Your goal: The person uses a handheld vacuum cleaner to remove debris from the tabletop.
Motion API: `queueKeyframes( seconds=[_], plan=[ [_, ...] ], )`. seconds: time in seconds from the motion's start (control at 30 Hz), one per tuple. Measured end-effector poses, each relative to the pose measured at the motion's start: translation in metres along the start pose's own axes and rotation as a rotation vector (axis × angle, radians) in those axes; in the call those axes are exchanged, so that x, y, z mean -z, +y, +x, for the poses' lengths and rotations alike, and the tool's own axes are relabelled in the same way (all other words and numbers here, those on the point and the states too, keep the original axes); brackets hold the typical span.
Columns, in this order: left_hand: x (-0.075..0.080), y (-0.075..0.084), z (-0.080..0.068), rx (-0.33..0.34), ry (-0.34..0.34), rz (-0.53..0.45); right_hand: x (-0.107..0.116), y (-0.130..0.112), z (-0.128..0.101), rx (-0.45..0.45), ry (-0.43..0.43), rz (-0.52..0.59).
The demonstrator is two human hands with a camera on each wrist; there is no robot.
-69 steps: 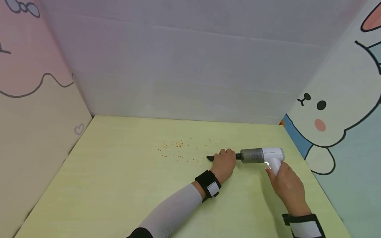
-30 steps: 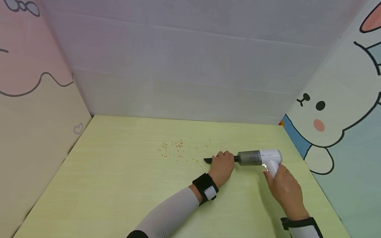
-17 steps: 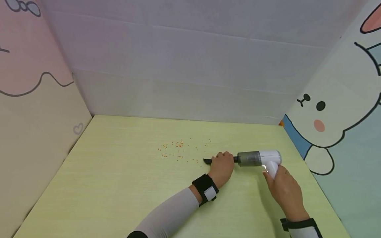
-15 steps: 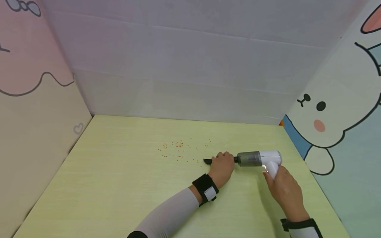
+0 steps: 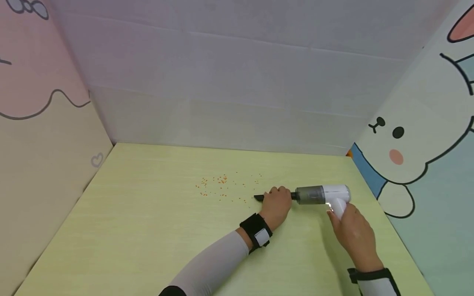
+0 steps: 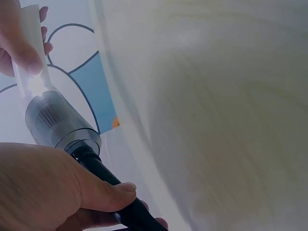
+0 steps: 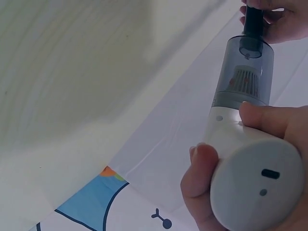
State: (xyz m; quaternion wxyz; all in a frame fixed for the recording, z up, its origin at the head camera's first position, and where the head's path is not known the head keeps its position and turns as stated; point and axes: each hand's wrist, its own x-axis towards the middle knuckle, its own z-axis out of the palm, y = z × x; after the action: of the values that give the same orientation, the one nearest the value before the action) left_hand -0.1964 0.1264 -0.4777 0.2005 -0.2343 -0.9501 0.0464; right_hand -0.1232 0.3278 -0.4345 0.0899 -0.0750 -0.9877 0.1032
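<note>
A small white handheld vacuum (image 5: 326, 195) with a grey dust cup (image 7: 244, 73) lies low over the yellow-green table (image 5: 148, 230), right of centre. My right hand (image 5: 352, 234) grips its white handle (image 7: 250, 178). My left hand (image 5: 277, 204) curls round the black nozzle (image 6: 103, 175), whose tip (image 5: 258, 197) pokes out to the left. Several tiny orange crumbs (image 5: 222, 185) lie scattered just left of that tip.
Panels wall the table in: a pale back wall (image 5: 237, 82), a pink and cream panel (image 5: 40, 123) on the left, a cartoon rabbit panel (image 5: 414, 148) on the right. Bare table stretches to the left and front.
The vacuum and both hands have crept slightly left toward the crumbs since the earliest frame. Over the last second they hardly move.
</note>
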Motion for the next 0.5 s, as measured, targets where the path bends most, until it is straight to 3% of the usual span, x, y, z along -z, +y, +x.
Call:
queueKeyframes(
  seconds=[0.5],
  plan=[
    [0.0020, -0.0045, -0.0029, 0.017, -0.066, -0.041, -0.0020, -0.0068, 0.0010, -0.011, -0.030, -0.008]
  ],
)
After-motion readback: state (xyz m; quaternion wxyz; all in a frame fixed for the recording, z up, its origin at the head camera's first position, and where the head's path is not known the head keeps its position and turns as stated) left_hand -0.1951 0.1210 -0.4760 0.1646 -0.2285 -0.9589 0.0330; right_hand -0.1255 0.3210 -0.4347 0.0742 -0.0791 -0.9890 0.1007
